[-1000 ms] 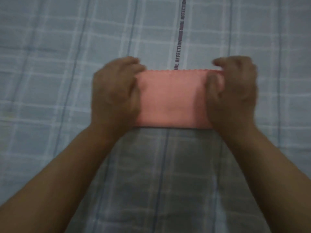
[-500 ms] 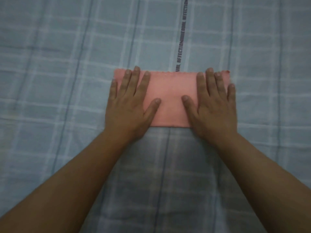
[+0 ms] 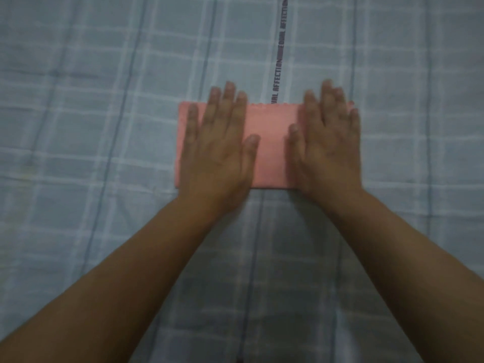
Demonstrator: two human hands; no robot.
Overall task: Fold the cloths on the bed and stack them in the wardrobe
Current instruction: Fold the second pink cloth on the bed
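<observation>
Left grip [image 3: 217, 153]: flat, palm down, fingers straight and slightly spread, holding nothing, pressing on the left half of the pink cloth [image 3: 272, 145]. Three fingertips reach past the cloth's far edge onto the sheet.

Right grip [image 3: 328, 153]: likewise flat and palm down on the right half, fingers straight, nothing held. Slightly blurred. Thumbs of both point inward, apart, with a bare strip of cloth between them.

Cloth: folded into a wide rectangle, lying flat mid-bed, long side across the view. Far edge is finely scalloped; near edge is straight, at the wrists. Plain pink, no pattern.

Surface: bed sheet [image 3: 78, 127], grey-blue check with white and dark lines, lightly creased. A printed strip of lettering [image 3: 278, 79] runs away from the cloth's far edge toward the top.

Room: none visible; the sheet fills the view. Light is dim.
</observation>
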